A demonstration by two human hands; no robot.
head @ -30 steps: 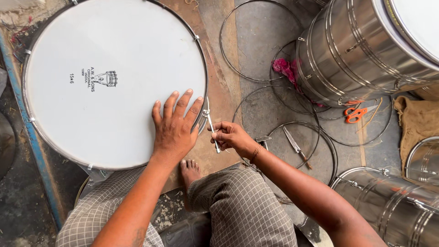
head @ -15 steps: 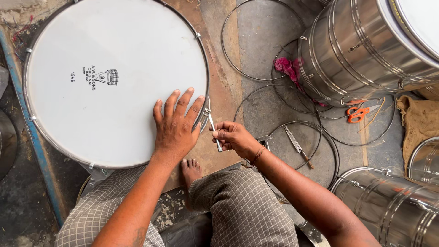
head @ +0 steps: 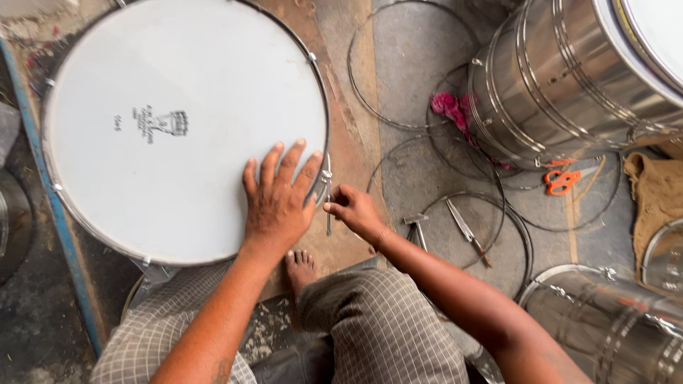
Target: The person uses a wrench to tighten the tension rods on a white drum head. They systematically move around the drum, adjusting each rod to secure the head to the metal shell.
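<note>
A big drum with a white head [head: 163, 121] and a metal rim lies flat in front of me. My left hand [head: 277, 203] presses flat on the drumhead near its right edge, fingers spread. My right hand [head: 354, 210] pinches a thin metal tension rod [head: 328, 213] that hangs at the drum's rim, just right of my left hand.
Several thin wire hoops [head: 420, 71] lie on the floor to the right, with a small hammer [head: 416, 227], a metal tool [head: 466, 231] and orange scissors [head: 562, 181]. Shiny steel drum shells [head: 569, 78] stand at upper and lower right [head: 605, 327]. A pink cloth [head: 452, 108] and burlap [head: 658, 192] lie nearby.
My right hand has shifted slightly toward the rim with the rod. My left hand stays pressed on the drumhead.
</note>
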